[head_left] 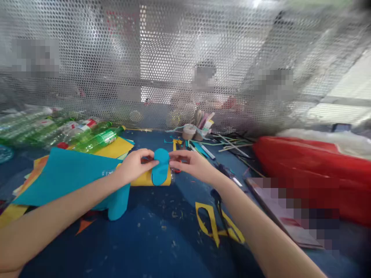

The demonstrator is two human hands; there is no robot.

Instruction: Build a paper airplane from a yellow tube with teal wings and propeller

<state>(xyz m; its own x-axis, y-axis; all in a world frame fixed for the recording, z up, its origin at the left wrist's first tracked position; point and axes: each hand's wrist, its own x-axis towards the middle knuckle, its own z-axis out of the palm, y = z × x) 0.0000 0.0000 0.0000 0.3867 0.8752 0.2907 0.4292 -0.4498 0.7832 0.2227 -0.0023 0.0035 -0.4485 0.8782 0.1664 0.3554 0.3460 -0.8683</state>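
A small blue cutout [160, 166] with a rounded top, like craft paper or foam, is held up between my hands. My left hand [136, 164] pinches its left edge between thumb and fingers. On the opposite edge, the fingertips of my right hand [193, 165] close on it. Just behind and below the cutout lies a yellow-wrapped cylinder [142, 180], with a clear end showing at the right. A large blue sheet [72, 173] spreads under my left forearm, and another rounded blue piece [118, 204] sticks out below it.
Several plastic bottles [100, 139] lie at the back left. Yellow paper scraps [213, 224] rest right of centre on the dark blue table [145, 239]. Marker pens and cords clutter the back, near a small cup [189, 132]. A red bag [304, 170] bulges at the right.
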